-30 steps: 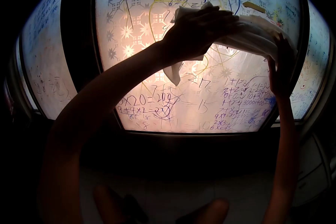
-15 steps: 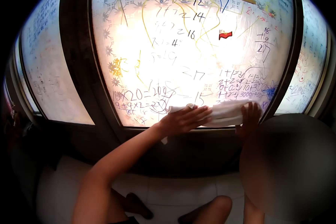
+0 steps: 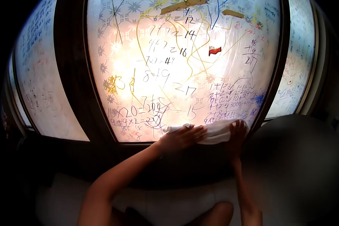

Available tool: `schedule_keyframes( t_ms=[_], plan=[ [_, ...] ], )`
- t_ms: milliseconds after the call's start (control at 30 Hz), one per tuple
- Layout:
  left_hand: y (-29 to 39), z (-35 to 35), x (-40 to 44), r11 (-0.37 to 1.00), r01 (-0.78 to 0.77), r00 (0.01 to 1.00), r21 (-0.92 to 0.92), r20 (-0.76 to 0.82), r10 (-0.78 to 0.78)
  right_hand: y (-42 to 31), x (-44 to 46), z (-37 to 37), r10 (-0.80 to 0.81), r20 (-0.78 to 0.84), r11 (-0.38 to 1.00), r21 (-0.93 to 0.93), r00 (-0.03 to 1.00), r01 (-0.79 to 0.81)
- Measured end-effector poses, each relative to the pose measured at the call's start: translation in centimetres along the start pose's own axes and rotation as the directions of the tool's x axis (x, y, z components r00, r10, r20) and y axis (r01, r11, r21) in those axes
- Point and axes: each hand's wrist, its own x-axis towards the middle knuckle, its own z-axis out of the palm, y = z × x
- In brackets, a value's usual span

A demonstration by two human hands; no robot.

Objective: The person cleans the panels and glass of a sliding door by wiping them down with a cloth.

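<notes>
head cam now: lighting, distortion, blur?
Head view: middle pane strongly backlit, glaring near its centre; floor dim; wide-angle bowing curves the side panes, corners black. Same view: left hand and right hand on the white cloth fairly readable, right one darker; a smooth grey blur fills the lower right, hiding what's behind.

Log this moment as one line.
left hand: flat on white cloth | right hand: on cloth's right end | cloth: against low part of panel | handwritten sums: above cloth
</notes>
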Motion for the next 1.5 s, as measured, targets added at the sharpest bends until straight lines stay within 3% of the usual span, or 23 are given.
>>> schedule_keyframes(
  t_ms=[133,200,267,367,400,467,567,700,767,867,900,967,1033,1200,1267,1333,1367,1500],
  plan=[
    [-0.2,2.5,2.5,0.984,-0.13,0.985,-0.124,-0.128,0.114,-0.9,1.0,0.0,0.114,0.109,0.993,-0.03,0.988,-0.111],
    [-1.1,2.7,5.1,0.954,-0.181,0.967,-0.24,-0.219,0.129,-2.2,4.2,-2.4,0.143,0.055,0.988,0.048,0.988,-0.146],
    [-2.3,2.6,7.3,0.963,-0.19,0.963,-0.189,-0.225,0.146,-1.9,6.0,-2.0,0.252,0.037,0.951,0.175,0.967,-0.255],
    [-5.3,1.8,11.9,0.97,-0.178,0.965,-0.163,-0.222,0.14,-1.7,11.3,-5.6,0.26,-0.096,0.958,0.146,0.961,-0.245],
    [-6.8,1.0,13.8,0.975,-0.161,0.958,-0.151,-0.26,0.118,-1.7,13.8,-6.5,0.252,-0.141,0.962,0.141,0.957,-0.233],
    [-10.1,-0.2,17.4,0.981,-0.121,0.943,-0.151,-0.325,0.066,-0.9,18.9,-7.2,0.258,-0.345,0.926,0.355,0.903,-0.129],
    [-14.9,-2.1,22.0,0.993,-0.074,0.933,-0.089,-0.357,0.038,1.2,26.2,-10.9,0.028,-0.477,0.985,0.161,0.878,0.056],
    [-20.8,-2.4,27.9,0.999,-0.004,0.867,0.038,-0.498,0.022,4.0,34.6,-12.9,-0.1,-0.564,0.994,-0.016,0.82,0.111],
    [-23.5,-3.7,30.1,0.999,0.018,0.836,0.039,-0.548,0.006,4.7,38.2,-13.5,-0.061,-0.581,0.979,0.125,0.812,0.163],
    [-27.0,-3.7,32.7,0.98,0.061,0.815,0.191,-0.576,0.062,5.9,42.3,-13.5,0.03,-0.642,0.944,0.27,0.767,0.19],
    [-27.5,-4.1,33.2,0.976,0.064,0.824,0.209,-0.562,0.067,6.0,43.1,-13.9,-0.1,-0.698,0.968,0.096,0.709,0.231],
    [-27.5,-4.2,33.6,0.989,0.088,0.787,0.115,-0.617,0.002,6.8,44.1,-13.6,-0.166,-0.728,0.975,-0.022,0.665,0.22],
    [-27.2,-4.0,33.5,0.994,0.059,0.747,0.089,-0.665,0.015,7.3,43.7,-13.1,-0.143,-0.7,0.965,0.059,0.7,0.256],
    [-24.1,-2.9,32.3,0.998,0.06,0.858,-0.031,-0.509,-0.067,7.9,39.9,-12.8,-0.092,-0.53,0.98,0.102,0.843,0.171],
    [-22.9,-2.2,31.8,0.996,0.017,0.806,-0.091,-0.589,-0.068,8.1,39.2,-12.5,-0.073,-0.527,0.969,0.164,0.847,0.185],
    [-21.3,-1.1,31.4,0.991,0.011,0.742,-0.134,-0.663,-0.097,7.4,37.9,-12.7,-0.152,-0.571,0.951,0.138,0.807,0.278],
    [-20.5,-1.0,31.0,0.996,0.049,0.753,-0.074,-0.652,-0.085,7.0,37.0,-12.9,-0.185,-0.598,0.94,0.124,0.78,0.318],
    [-15.9,-0.3,28.7,0.985,0.059,0.804,-0.161,-0.577,-0.143,4.4,32.3,-12.5,0.051,-0.541,0.918,0.356,0.839,0.174]
  ],
)
